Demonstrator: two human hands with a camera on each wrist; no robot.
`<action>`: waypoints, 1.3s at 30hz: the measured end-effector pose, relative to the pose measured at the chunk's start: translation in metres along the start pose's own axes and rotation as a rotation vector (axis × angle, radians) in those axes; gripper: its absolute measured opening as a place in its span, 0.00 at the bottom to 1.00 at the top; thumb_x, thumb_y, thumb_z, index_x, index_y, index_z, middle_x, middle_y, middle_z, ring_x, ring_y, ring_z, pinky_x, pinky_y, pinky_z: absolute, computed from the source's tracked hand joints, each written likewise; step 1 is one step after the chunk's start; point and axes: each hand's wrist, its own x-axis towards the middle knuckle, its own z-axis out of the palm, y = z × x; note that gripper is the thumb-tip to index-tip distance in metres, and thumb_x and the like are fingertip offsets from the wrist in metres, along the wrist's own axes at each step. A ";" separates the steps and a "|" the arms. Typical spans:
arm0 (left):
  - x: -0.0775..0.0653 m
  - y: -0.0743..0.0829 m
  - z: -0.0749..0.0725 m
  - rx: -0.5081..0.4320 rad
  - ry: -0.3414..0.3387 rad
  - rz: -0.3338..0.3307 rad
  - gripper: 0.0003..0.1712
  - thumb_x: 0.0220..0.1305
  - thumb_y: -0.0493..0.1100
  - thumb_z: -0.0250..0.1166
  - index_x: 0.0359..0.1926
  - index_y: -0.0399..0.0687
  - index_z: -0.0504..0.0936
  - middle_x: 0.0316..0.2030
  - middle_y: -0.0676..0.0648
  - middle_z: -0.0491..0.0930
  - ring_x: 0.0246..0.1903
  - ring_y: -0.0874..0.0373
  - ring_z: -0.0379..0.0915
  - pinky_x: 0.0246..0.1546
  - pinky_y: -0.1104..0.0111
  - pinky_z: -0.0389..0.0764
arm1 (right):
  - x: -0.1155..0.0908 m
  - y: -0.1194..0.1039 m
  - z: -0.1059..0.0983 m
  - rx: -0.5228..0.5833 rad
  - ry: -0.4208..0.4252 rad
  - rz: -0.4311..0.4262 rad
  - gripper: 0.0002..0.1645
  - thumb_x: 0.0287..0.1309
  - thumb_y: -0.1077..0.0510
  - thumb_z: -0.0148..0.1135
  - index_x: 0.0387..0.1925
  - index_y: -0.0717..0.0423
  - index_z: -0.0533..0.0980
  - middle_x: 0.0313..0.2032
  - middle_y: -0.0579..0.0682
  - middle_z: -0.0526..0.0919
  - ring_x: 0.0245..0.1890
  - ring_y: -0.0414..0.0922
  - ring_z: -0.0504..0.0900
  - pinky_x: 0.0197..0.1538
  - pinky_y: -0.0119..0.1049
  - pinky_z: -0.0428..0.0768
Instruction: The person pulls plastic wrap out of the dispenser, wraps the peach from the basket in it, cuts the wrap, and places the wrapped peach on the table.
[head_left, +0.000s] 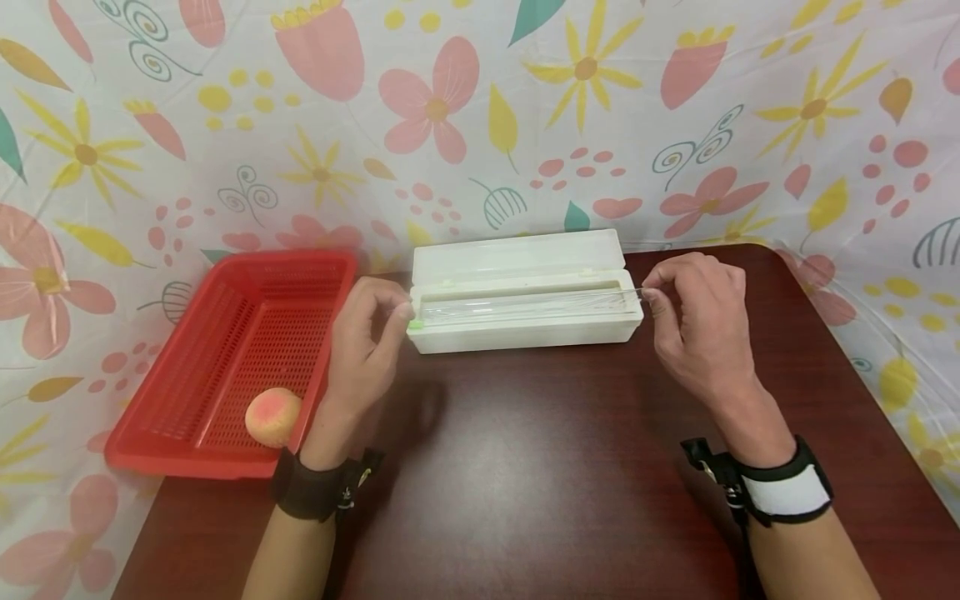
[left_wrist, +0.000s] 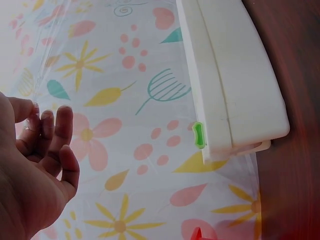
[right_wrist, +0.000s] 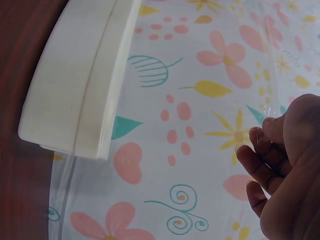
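Observation:
A white cling film dispenser (head_left: 525, 333) stands at the back of the table with its lid (head_left: 517, 257) tipped back. Clear cling film (head_left: 525, 305) stretches across above it, wrinkled, from one hand to the other. At the left end my left hand (head_left: 362, 342) pinches one corner of the film between thumb and fingertips. My right hand (head_left: 701, 325) pinches the opposite corner beyond the right end. A small green slider (left_wrist: 199, 135) sits on the dispenser's left end. The roll inside is hard to make out.
To the left is a red plastic basket (head_left: 167, 454) with perforated sides, close to my left forearm. A peach (head_left: 273, 417) lies inside it. Behind the dark brown table (head_left: 517, 483) hangs a flower-patterned cloth (head_left: 465, 192).

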 end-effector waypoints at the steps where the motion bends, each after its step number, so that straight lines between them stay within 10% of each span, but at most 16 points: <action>1: 0.000 0.002 0.000 0.000 0.004 0.004 0.05 0.72 0.35 0.65 0.38 0.36 0.80 0.40 0.42 0.81 0.44 0.51 0.75 0.48 0.64 0.73 | 0.000 0.000 0.000 0.000 0.003 -0.003 0.04 0.68 0.66 0.66 0.40 0.66 0.79 0.40 0.62 0.83 0.41 0.58 0.78 0.51 0.53 0.62; 10: 0.008 0.033 -0.001 -0.009 0.019 0.010 0.03 0.67 0.26 0.64 0.35 0.29 0.78 0.37 0.32 0.79 0.43 0.48 0.74 0.46 0.57 0.72 | 0.002 -0.004 -0.004 0.000 0.016 -0.010 0.05 0.67 0.66 0.66 0.40 0.66 0.79 0.40 0.62 0.83 0.41 0.58 0.78 0.52 0.52 0.62; 20: 0.001 0.009 -0.006 -0.008 -0.001 0.022 0.04 0.71 0.35 0.66 0.37 0.39 0.80 0.41 0.44 0.81 0.44 0.51 0.75 0.46 0.56 0.73 | 0.003 -0.009 -0.007 0.006 0.020 -0.016 0.05 0.68 0.66 0.65 0.40 0.66 0.79 0.39 0.62 0.83 0.40 0.58 0.78 0.52 0.52 0.61; 39: 0.002 0.017 -0.010 -0.024 -0.001 0.032 0.04 0.70 0.36 0.66 0.37 0.39 0.80 0.41 0.44 0.82 0.45 0.50 0.76 0.49 0.62 0.74 | 0.006 -0.018 -0.013 0.014 0.049 -0.019 0.09 0.69 0.61 0.64 0.39 0.67 0.78 0.39 0.64 0.84 0.42 0.61 0.79 0.52 0.50 0.61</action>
